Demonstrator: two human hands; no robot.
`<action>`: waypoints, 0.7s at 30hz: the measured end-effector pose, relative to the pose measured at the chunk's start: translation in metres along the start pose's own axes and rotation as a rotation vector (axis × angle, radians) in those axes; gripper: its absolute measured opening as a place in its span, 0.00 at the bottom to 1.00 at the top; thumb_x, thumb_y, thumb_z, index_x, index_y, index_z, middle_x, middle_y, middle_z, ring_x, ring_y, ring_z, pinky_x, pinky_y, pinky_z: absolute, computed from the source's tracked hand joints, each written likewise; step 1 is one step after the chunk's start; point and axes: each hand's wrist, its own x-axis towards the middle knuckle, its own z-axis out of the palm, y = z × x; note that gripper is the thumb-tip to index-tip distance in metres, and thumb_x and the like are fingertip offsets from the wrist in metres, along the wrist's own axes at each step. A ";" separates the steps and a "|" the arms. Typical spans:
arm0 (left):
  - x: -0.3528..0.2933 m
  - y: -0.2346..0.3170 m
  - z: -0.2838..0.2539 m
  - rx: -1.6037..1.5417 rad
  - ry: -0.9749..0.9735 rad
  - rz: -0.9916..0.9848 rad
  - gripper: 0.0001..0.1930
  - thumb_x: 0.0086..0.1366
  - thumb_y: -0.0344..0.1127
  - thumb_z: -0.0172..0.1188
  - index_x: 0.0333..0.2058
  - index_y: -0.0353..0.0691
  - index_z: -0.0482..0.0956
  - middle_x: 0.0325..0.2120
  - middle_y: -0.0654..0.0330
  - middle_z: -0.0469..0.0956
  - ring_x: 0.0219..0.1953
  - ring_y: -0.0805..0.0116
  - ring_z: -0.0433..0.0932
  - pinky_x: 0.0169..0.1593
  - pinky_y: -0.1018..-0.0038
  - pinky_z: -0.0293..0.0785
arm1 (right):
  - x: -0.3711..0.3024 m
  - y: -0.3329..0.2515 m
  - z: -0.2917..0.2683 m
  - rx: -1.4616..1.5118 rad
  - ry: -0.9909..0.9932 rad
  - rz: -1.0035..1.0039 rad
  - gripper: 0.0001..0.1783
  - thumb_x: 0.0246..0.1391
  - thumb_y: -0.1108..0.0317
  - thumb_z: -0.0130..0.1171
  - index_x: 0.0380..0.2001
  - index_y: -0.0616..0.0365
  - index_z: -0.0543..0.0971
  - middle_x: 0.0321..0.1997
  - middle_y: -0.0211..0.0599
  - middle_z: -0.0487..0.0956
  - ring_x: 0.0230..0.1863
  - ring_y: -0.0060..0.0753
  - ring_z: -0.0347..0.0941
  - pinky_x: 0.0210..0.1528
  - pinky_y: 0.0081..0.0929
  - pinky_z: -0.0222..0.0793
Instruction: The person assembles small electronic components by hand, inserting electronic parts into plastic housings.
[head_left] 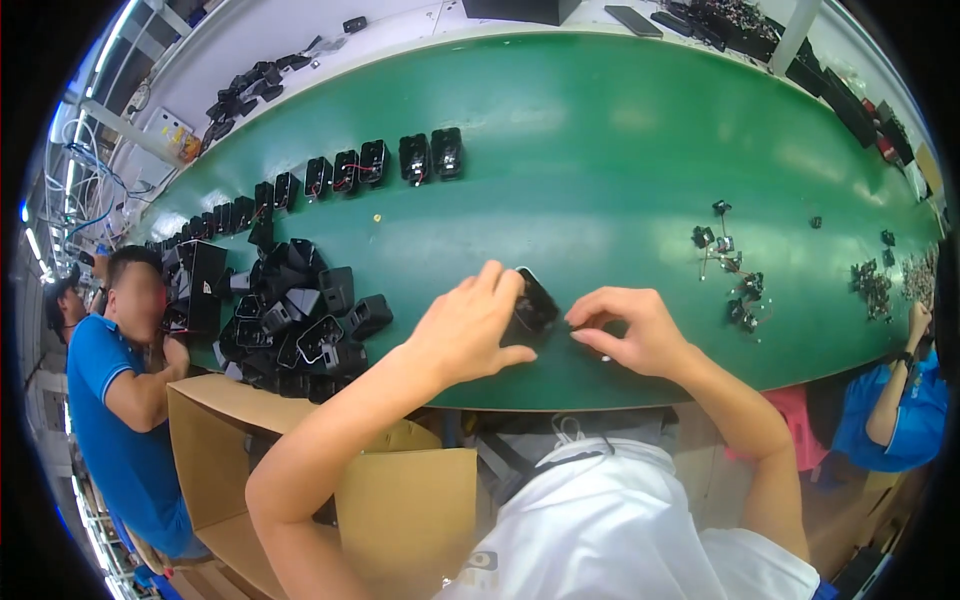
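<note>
Near the front edge of the green table, my left hand (468, 325) is closed around the side of a small black box-shaped housing (537, 302), its thumb stretched toward me. The housing is open on top and its inside is dark. Just right of it, my right hand (632, 330) is pinched, thumb and forefinger drawn together beside the housing. A tiny dark thing shows at those fingertips, too small to name. A small white bit (606, 358) shows by the right thumb.
A heap of black housings (290, 310) lies left on the green table (560, 130). Behind it runs a row of housings with wires (374, 163). Small wired parts (735, 262) lie right. An open cardboard box (405, 510) stands below. Co-workers in blue sit left (125, 400) and right (900, 410).
</note>
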 end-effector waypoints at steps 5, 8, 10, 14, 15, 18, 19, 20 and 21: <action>0.010 -0.003 0.017 -0.116 0.005 0.098 0.31 0.48 0.46 0.76 0.44 0.37 0.69 0.42 0.54 0.70 0.42 0.50 0.76 0.43 0.62 0.75 | -0.004 -0.001 -0.006 0.083 0.137 -0.026 0.09 0.49 0.82 0.64 0.35 0.62 0.82 0.41 0.35 0.82 0.34 0.23 0.79 0.37 0.21 0.77; 0.008 -0.004 0.021 -0.184 0.041 0.113 0.30 0.48 0.45 0.76 0.43 0.37 0.69 0.43 0.54 0.70 0.42 0.52 0.76 0.42 0.63 0.75 | -0.004 -0.005 0.001 0.065 0.169 0.000 0.11 0.48 0.82 0.64 0.37 0.61 0.83 0.39 0.35 0.82 0.34 0.23 0.79 0.37 0.22 0.77; 0.009 -0.003 0.025 -0.170 0.052 0.106 0.31 0.47 0.45 0.77 0.43 0.38 0.69 0.45 0.54 0.71 0.43 0.52 0.76 0.43 0.64 0.76 | -0.003 -0.011 0.005 0.072 0.179 0.045 0.12 0.48 0.82 0.64 0.38 0.60 0.83 0.39 0.35 0.82 0.34 0.23 0.79 0.37 0.22 0.77; 0.014 -0.003 0.029 -0.213 0.047 0.109 0.31 0.48 0.44 0.76 0.44 0.38 0.69 0.47 0.53 0.71 0.45 0.51 0.76 0.44 0.63 0.76 | 0.003 -0.015 0.014 -0.150 0.218 -0.113 0.15 0.47 0.83 0.65 0.40 0.60 0.83 0.41 0.37 0.82 0.37 0.27 0.78 0.40 0.23 0.77; 0.015 -0.003 0.031 -0.242 0.064 0.094 0.31 0.48 0.42 0.76 0.46 0.38 0.68 0.48 0.52 0.71 0.46 0.51 0.76 0.44 0.63 0.76 | 0.005 -0.015 0.015 -0.302 0.214 -0.245 0.16 0.47 0.83 0.65 0.41 0.60 0.83 0.40 0.38 0.82 0.36 0.28 0.79 0.39 0.24 0.77; 0.015 0.000 0.029 -0.349 0.085 0.029 0.33 0.49 0.37 0.75 0.50 0.38 0.67 0.49 0.51 0.72 0.47 0.50 0.77 0.46 0.63 0.77 | 0.003 -0.012 0.021 -0.248 0.239 -0.174 0.18 0.46 0.82 0.66 0.43 0.60 0.83 0.37 0.39 0.81 0.36 0.32 0.79 0.38 0.27 0.77; 0.016 0.000 0.028 -0.425 0.087 -0.021 0.34 0.49 0.34 0.74 0.53 0.38 0.66 0.50 0.50 0.72 0.48 0.50 0.77 0.47 0.63 0.77 | 0.003 -0.011 0.021 -0.249 0.237 -0.173 0.18 0.46 0.82 0.66 0.43 0.60 0.83 0.37 0.39 0.81 0.36 0.32 0.79 0.38 0.27 0.77; 0.017 0.000 0.029 -0.427 0.088 -0.022 0.34 0.49 0.34 0.74 0.53 0.38 0.66 0.50 0.50 0.72 0.48 0.50 0.77 0.47 0.63 0.77 | 0.004 -0.010 0.021 -0.252 0.242 -0.127 0.16 0.46 0.81 0.67 0.41 0.60 0.83 0.37 0.38 0.80 0.35 0.32 0.79 0.38 0.27 0.77; 0.018 -0.002 0.031 -0.465 0.112 0.001 0.36 0.48 0.32 0.75 0.55 0.38 0.65 0.50 0.49 0.73 0.49 0.51 0.77 0.47 0.63 0.77 | 0.004 -0.010 0.022 -0.253 0.248 -0.081 0.14 0.46 0.81 0.67 0.39 0.60 0.83 0.36 0.38 0.79 0.35 0.33 0.78 0.37 0.26 0.76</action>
